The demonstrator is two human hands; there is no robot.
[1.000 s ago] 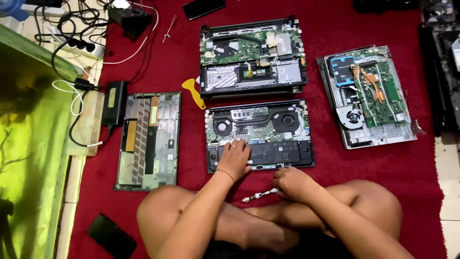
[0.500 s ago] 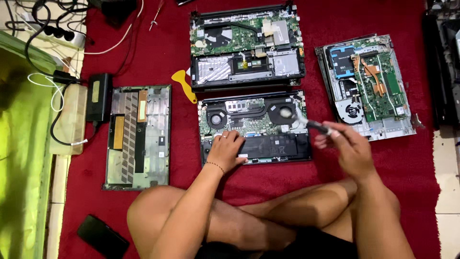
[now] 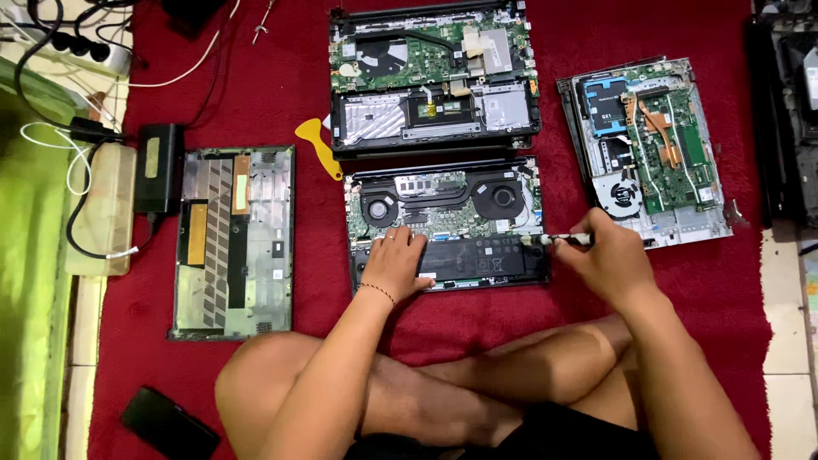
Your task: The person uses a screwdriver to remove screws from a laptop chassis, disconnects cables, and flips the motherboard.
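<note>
At the opened laptop's [image 3: 447, 221] three-o'clock edge, the right hand [image 3: 609, 260] grasps a screwdriver [image 3: 562, 240] pointing toward nine o'clock; the left hand [image 3: 396, 264] lies flat, released, on its battery [image 3: 486, 260].

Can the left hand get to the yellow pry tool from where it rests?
Probably yes: the left hand lies on the open laptop, and the yellow pry tool sits uncovered on the red cloth nearby.

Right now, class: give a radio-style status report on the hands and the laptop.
Left hand flat on open laptop. Right hand grips screwdriver, tip at laptop's right edge. Nothing between them.
</note>
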